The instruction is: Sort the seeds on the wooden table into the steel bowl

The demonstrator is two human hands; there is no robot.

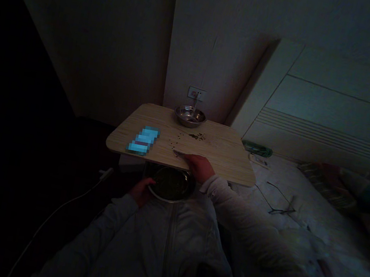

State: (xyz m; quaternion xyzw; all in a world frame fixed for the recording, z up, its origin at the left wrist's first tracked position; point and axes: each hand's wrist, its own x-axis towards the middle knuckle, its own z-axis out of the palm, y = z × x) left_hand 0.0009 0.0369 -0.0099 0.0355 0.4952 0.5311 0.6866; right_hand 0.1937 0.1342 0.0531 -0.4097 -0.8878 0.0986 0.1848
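Note:
In the head view, my left hand (141,191) grips the rim of a metal bowl (164,199), below the near table edge and close to my lap. The bowl holds a dark mass of small grains, hard to make out in the dim light. My right hand (200,167) rests low over the table's near edge, fingers together and pointing left. Something small and greyish shows at its fingertips, too dark to name. Beyond them, small dark bean-like grains (194,136) lie in a loose pile, with several scattered singly nearer the hand.
A second metal bowl (189,118) stands at the far edge of the wooden table (224,157). A lit phone (143,141) lies at the left. Behind is a wall socket (197,94). On the bed to the right are glasses (281,210). A white cable (66,203) runs down the left.

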